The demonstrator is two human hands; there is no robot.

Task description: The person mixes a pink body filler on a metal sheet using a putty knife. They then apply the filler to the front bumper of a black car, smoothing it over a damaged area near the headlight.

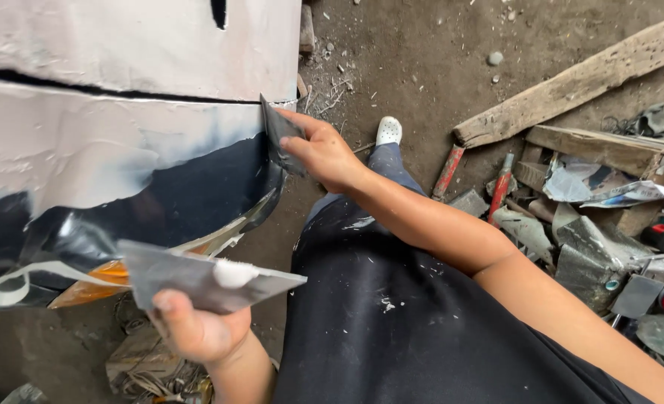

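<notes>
A person squatting on a dirt floor spread pale filler across a car panel (pixel 115 142), most of it already coated grey-white above a band of bare black paint. The right hand (pixel 321 153) pressed a thin metal spreader (pixel 278 138) flat against the panel's right edge, fingers closed over its back and thumb underneath, the blade touching the surface near the horizontal seam. The left hand (pixel 194 329) was closed on a grey board (pixel 205 280), pinched between thumb and fingers and held level just below the panel; a dab of white filler (pixel 235 273) sat on its top face. By the look of it the work was in the smoothing stage at the panel's edge, the black band below not yet covered. The next stroke seemingly called for a steady drag of the blade at a shallow angle, then a reload from the dab. Red-handled tools (pixel 449 170), planks (pixel 571 82) and scrap sheet (pixel 594 251) lay well apart at the right.
</notes>
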